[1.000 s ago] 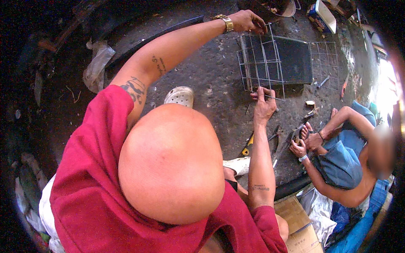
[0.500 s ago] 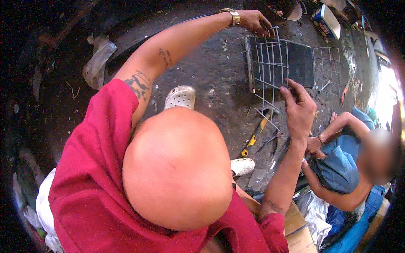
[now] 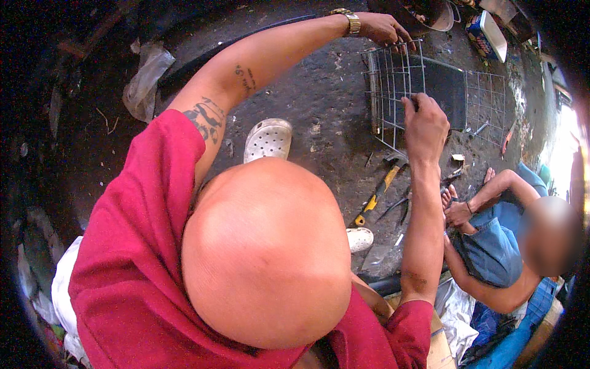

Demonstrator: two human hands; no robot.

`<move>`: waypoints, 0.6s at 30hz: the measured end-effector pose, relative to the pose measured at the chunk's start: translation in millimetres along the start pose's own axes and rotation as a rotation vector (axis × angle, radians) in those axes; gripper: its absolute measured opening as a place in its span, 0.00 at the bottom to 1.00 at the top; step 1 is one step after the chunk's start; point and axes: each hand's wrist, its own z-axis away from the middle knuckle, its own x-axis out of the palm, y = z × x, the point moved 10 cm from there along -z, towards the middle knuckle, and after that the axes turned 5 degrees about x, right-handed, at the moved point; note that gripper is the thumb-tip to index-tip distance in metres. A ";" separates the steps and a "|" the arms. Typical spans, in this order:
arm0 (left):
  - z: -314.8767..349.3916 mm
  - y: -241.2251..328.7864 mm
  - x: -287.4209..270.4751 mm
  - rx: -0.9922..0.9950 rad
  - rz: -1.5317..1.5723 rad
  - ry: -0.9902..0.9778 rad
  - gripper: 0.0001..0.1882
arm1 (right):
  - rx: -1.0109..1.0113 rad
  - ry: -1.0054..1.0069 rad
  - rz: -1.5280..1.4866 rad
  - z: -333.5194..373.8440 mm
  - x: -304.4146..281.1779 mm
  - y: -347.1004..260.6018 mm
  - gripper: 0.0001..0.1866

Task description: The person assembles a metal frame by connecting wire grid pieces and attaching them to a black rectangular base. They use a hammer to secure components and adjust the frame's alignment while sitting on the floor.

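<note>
Wire mesh [image 3: 393, 92] between 1 and 2 o'clock, above the floor [image 3: 316, 101], overlapping dark panel [image 3: 452, 92]. Left hand [image 3: 381, 28], 1 o'clock: grip pinched on mesh's far edge. Right hand [image 3: 427, 128], 2 o'clock: thumb and index close together at mesh, can't tell if clamped. Yellow-handled hammer [image 3: 377, 195], 3 o'clock, on floor.

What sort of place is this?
It looks like a rough, makeshift workshop, though I can't be sure: a hammer with a yellow-and-black handle lies on the dark, littered floor, near a wire grid.
</note>
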 end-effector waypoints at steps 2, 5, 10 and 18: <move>3.5 -16.1 4.3 -0.288 0.159 -0.033 0.19 | 0.013 -0.016 0.019 -4.4 2.9 -0.7 0.10; 29.1 -30.8 11.5 -0.806 0.338 -0.141 0.20 | 0.008 -0.025 0.042 -10.5 8.4 -7.9 0.10; 19.1 -7.2 -1.7 -0.709 0.463 -0.048 0.22 | 0.093 -0.132 0.114 -11.8 25.8 -3.7 0.10; 27.5 -17.3 -0.2 -0.696 0.284 0.023 0.23 | 0.046 -0.092 0.064 -0.8 20.8 -3.3 0.07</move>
